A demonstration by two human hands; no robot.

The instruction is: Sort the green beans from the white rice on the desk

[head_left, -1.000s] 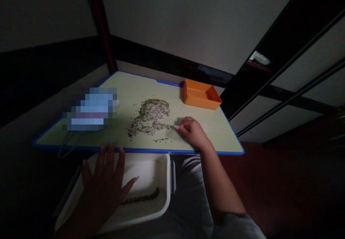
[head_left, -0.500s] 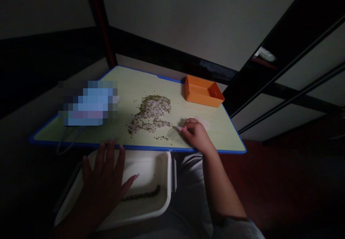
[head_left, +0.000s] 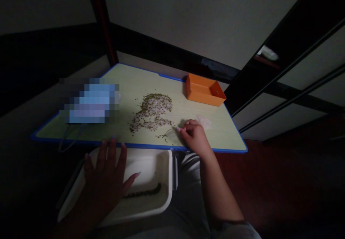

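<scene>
A mixed heap of small green beans and pale grains (head_left: 156, 106) is spread on the light-topped table (head_left: 129, 79), with stray green beans along its near side. My right hand (head_left: 194, 135) rests on the table just right of the heap, thumb and forefinger pinched; whatever lies between them is too small to make out. Beyond that hand is a small pile of pale grains (head_left: 204, 121). Over a white tub (head_left: 164, 203) below the table edge, my left hand (head_left: 107, 170) is spread flat with fingers apart. Dark green beans (head_left: 145, 193) lie along the tub's bottom.
An orange open box (head_left: 205, 95) stands at the table's far right corner. At the left is a blurred-out bluish object (head_left: 93, 102) with a thin cable hanging over the edge. A blue rim (head_left: 145, 147) borders the table; dark-framed panels rise behind it.
My right hand has shifted slightly left toward the stray green beans, and more of the pale pile behind it shows. My left hand stays spread over the tub. The view has shifted slightly.
</scene>
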